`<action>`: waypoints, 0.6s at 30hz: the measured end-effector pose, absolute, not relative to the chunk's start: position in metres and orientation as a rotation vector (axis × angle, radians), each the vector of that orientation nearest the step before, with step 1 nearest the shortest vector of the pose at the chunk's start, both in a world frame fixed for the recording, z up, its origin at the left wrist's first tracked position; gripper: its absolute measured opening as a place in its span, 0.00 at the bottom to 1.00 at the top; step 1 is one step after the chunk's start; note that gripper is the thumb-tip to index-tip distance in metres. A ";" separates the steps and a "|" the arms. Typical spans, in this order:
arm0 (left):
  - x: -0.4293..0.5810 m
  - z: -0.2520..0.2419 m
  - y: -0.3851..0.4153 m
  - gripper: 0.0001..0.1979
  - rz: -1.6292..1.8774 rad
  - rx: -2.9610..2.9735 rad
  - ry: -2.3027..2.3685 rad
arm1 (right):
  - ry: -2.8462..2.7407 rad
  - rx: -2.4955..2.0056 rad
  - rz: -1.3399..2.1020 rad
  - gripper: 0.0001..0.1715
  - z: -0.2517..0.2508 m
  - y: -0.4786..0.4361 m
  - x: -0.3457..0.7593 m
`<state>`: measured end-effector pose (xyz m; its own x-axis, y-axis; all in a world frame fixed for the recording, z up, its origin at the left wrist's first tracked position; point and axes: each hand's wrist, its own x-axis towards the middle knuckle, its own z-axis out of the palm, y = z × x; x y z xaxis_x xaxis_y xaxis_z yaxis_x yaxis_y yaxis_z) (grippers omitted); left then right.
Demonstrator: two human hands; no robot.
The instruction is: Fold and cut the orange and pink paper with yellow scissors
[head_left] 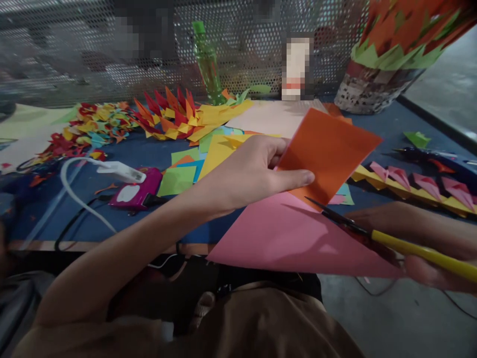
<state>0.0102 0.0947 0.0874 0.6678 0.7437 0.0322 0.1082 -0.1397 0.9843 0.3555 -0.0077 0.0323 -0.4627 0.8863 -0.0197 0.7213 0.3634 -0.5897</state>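
My left hand (257,171) pinches a folded sheet of paper, orange (328,149) on its upper flap and pink (294,238) on its lower one, held above the front edge of the blue table (112,219). My right hand (421,243) grips yellow-handled scissors (372,233). Their dark blades point left into the paper's fold, where orange meets pink. The right hand's fingers are partly hidden behind the handle.
Coloured paper squares (186,169) and spiky folded paper pieces (175,117) cover the table. A green bottle (206,62) stands at the back by a mesh wall. A pink device with a white cable (130,191) lies at left. A strip of pink and yellow folds (417,186) lies at right.
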 end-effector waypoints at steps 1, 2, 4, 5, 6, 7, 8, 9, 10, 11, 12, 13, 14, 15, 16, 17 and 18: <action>0.011 0.086 0.095 0.09 0.645 1.637 0.706 | -2.321 -1.411 0.817 0.32 0.034 -0.008 0.351; 0.011 0.085 0.096 0.09 0.647 1.631 0.706 | -2.314 -1.404 0.853 0.32 0.035 -0.009 0.346; 0.011 0.083 0.097 0.09 0.645 1.625 0.704 | -2.298 -1.407 0.893 0.33 0.036 -0.010 0.340; 0.011 0.082 0.098 0.09 0.640 1.625 0.702 | -2.289 -1.415 0.900 0.33 0.035 -0.012 0.338; 0.011 0.081 0.098 0.09 0.633 1.626 0.699 | -2.280 -1.433 0.906 0.33 0.034 -0.014 0.338; 0.011 0.081 0.099 0.09 0.626 1.628 0.694 | -2.275 -1.450 0.908 0.32 0.032 -0.016 0.338; 0.011 0.080 0.100 0.08 0.618 1.630 0.690 | -2.277 -1.471 0.911 0.32 0.030 -0.018 0.339; 0.011 0.080 0.100 0.08 0.608 1.637 0.687 | -2.281 -1.500 0.909 0.32 0.027 -0.021 0.339; 0.011 0.080 0.101 0.07 0.600 1.648 0.689 | -2.288 -1.532 0.908 0.33 0.025 -0.023 0.340; 0.011 0.080 0.101 0.07 0.594 1.661 0.694 | -2.291 -1.561 0.904 0.33 0.023 -0.026 0.341; 0.011 0.080 0.101 0.06 0.589 1.676 0.700 | -2.292 -1.587 0.901 0.33 0.022 -0.028 0.342; 0.012 0.080 0.102 0.06 0.584 1.690 0.707 | -2.287 -1.611 0.888 0.34 0.021 -0.029 0.342; 0.012 0.081 0.102 0.05 0.580 1.701 0.713 | -2.279 -1.626 0.874 0.34 0.020 -0.030 0.342; 0.013 0.081 0.102 0.05 0.576 1.710 0.720 | -2.269 -1.631 0.864 0.34 0.020 -0.031 0.341; 0.013 0.081 0.102 0.05 0.571 1.715 0.725 | -2.260 -1.629 0.861 0.34 0.020 -0.031 0.341; 0.014 0.082 0.102 0.05 0.569 1.716 0.729 | -2.250 -1.625 0.866 0.33 0.020 -0.031 0.340; 0.014 0.082 0.101 0.05 0.573 1.711 0.735 | -2.239 -1.625 0.886 0.32 0.020 -0.030 0.340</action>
